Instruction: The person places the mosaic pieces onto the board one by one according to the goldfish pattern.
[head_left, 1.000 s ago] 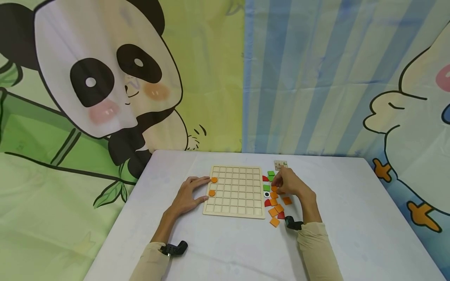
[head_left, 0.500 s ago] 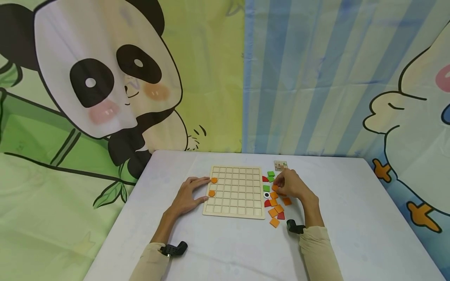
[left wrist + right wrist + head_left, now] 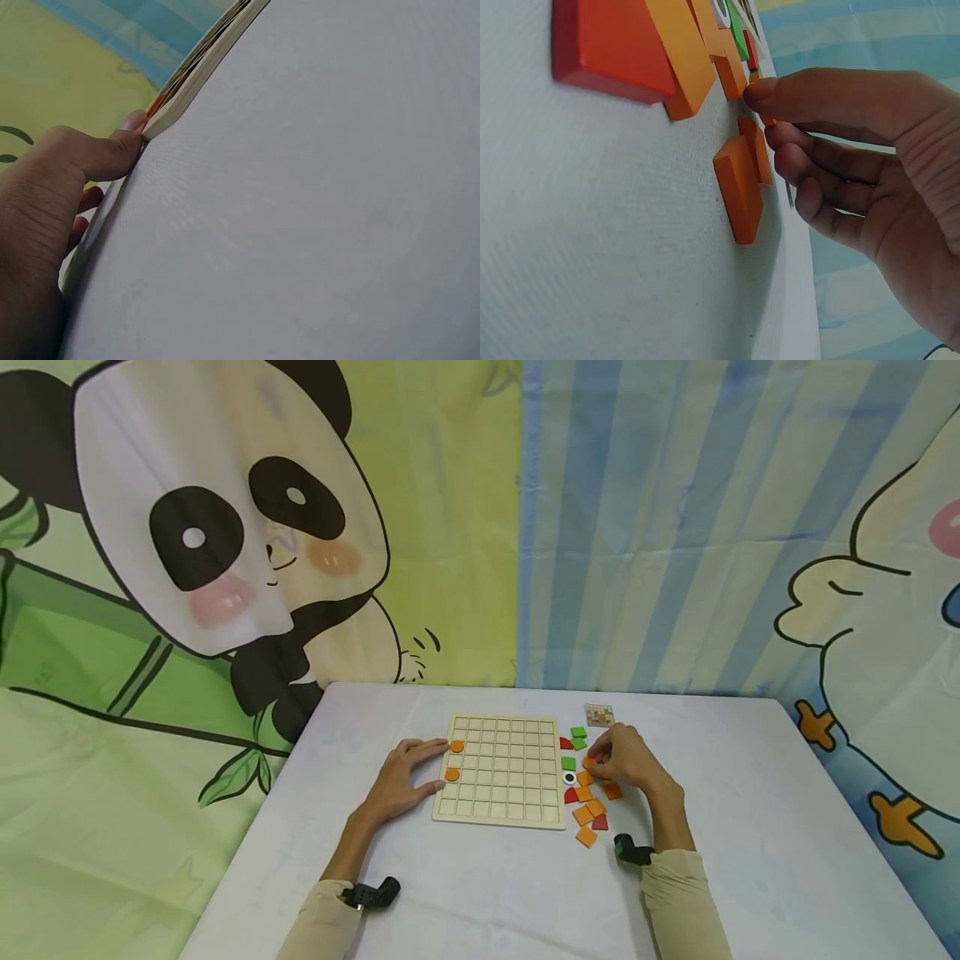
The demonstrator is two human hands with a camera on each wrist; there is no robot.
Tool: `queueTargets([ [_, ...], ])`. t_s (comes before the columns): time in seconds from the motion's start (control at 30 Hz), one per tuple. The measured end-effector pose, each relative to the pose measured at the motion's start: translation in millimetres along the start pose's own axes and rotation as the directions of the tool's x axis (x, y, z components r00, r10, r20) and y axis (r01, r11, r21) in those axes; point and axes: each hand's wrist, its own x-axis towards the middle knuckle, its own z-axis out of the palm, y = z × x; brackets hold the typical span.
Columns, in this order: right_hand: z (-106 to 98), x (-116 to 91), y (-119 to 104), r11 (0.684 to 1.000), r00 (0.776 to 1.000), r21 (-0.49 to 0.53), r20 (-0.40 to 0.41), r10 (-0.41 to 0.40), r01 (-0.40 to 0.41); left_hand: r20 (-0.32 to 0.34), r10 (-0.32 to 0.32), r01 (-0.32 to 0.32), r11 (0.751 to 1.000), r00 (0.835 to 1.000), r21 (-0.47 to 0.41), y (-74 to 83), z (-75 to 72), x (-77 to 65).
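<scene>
A pale wooden grid board (image 3: 502,777) lies on the white table, with two orange round pieces (image 3: 452,774) in its leftmost column. At the board's left edge my left hand (image 3: 396,779) rests with fairly straight fingers; its thumb (image 3: 112,154) touches the rim in the left wrist view. Right of the board, my right hand (image 3: 630,758) pinches a small orange tile (image 3: 589,762) between thumb and forefinger, just over the loose pieces. Its other fingers curl loosely in the right wrist view and partly hide the tile. Beneath the hand lie more orange square tiles (image 3: 739,191).
Green tiles (image 3: 568,763), red pieces (image 3: 600,822) and a white disc with a black centre (image 3: 569,777) lie among the orange tiles. A small patterned card (image 3: 599,715) sits behind them. Printed curtains (image 3: 637,527) hang behind the table.
My right hand has shifted slightly to the right and toward me, with the pinched orange tile showing between its fingertips. My left hand and the board stay in place.
</scene>
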Motion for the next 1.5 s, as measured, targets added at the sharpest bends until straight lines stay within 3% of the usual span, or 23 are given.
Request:
queueTargets([
  [0.87, 7, -2, -10, 0.997, 0.999, 0.066, -0.027, 0.029, -0.027, 0.010, -0.015, 0.015, 1.000, 1.000, 0.001, 0.4, -0.3, 1.0],
  [1.2, 13, 0, -18, 0.997, 1.000, 0.072, -0.029, -0.009, 0.011, 0.008, -0.009, 0.009, 1.000, 1.000, 0.009, -1.1, 0.5, 1.1],
  [1.5, 21, 4, -24, 0.988, 0.996, 0.125, -0.007, -0.093, 0.093, 0.012, -0.001, 0.001, 1.000, 1.000, 0.020, -1.0, -0.6, 1.3],
])
